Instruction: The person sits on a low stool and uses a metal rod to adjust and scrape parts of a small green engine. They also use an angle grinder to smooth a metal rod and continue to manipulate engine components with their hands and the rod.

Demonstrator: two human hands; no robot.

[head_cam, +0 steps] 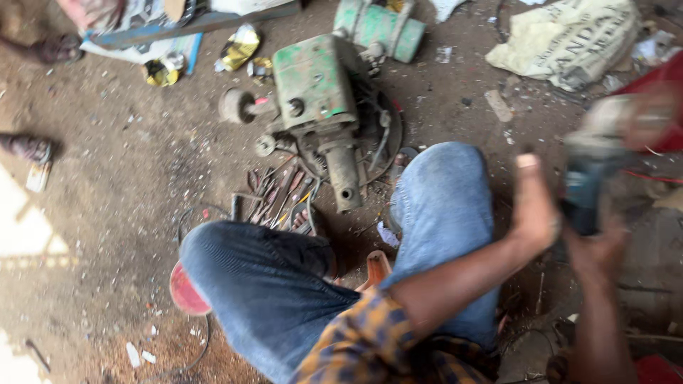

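Head view looks straight down at my knees in blue jeans [284, 284] and a dirt floor [121, 213] full of scrap. Both hands are off at the right edge, and it's blurry there. My left hand [535, 206] reaches across with the thumb up, right against the power tool [590, 178], a dark teal-bodied thing that looks like an angle grinder, though the blur means I wouldn't swear to it. My right hand [597, 252] comes up from below and looks wrapped around the tool's lower end. Left fingers I can't tell, curled on it or just touching.

If you're handling a tool like that, my take: get both hands properly clamped on the body before anything else, keep the cord away from the knees, and keep it pointed away from the legs.

Mid-floor toward the top edge sits a battered green engine or pump unit [316, 89] with a rusty pulley [235, 105] on its left side and a green cylinder [380, 25] just behind it. A bundle of rusty hand tools [274, 199] lies just in front of it, near my left knee.

Packaging: a crumpled off-white sack [569, 39] with dark printed letters in the top right corner, shiny yellow-and-silver foil wrappers [238, 46] near the top edge, a pale blue-edged printed sheet [153, 50] at top left. A red round seat edge [186, 291] peeks out under my leg.
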